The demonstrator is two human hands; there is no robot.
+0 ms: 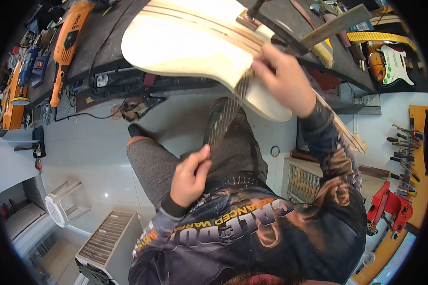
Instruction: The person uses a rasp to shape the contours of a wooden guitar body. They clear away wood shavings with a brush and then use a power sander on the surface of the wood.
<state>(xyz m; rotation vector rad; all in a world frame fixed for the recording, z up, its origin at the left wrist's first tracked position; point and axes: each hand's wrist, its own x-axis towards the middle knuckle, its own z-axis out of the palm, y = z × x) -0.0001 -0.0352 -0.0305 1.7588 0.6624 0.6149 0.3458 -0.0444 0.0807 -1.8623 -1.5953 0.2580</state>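
Observation:
A pale wooden guitar body with darker stripes along its middle lies on the bench, its curved edge jutting out over my legs. Across that edge slants a long rasp with an open lattice blade, smeared by motion. My left hand is closed around its lower end, close to my lap. At the upper end, against the guitar body's edge, my right hand is closed too; its fingers partly hide the rasp's end there. A clamp bears on the body just beyond my right hand.
An orange power tool lies at the bench's left, with its cable hanging below. A brush and a sunburst electric guitar are at the right. Below stand a white stool, a drawer unit and a red vise.

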